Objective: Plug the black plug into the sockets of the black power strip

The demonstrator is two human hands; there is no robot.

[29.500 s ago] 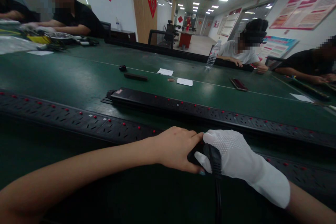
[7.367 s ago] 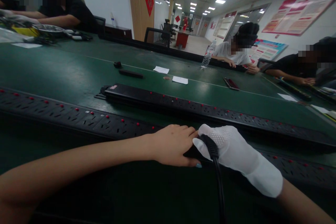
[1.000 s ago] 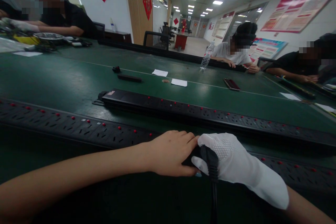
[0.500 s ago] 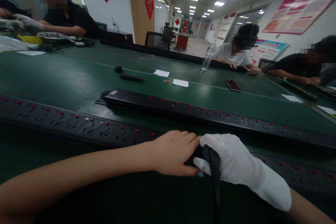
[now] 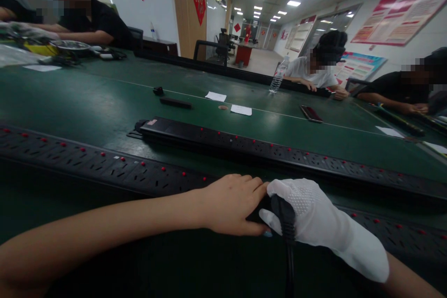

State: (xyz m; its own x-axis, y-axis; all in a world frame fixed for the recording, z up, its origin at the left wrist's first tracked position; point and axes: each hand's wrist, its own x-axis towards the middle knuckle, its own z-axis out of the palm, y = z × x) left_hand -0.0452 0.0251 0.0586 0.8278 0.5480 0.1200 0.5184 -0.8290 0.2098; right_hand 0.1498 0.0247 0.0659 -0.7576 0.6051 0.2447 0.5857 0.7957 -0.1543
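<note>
One head-worn view faces forward and down across the table (image 5: 87,88)

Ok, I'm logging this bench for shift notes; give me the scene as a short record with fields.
Left hand: bare, gripping over the near power strip
Right hand: white-gloved, holding a black plug with its cord
Plug seating: cannot tell, hidden by the hands
Far power strip: beyond the hands, touching neither
Surface: green table
Farther back: water bottle, phone, white paper slip
</note>
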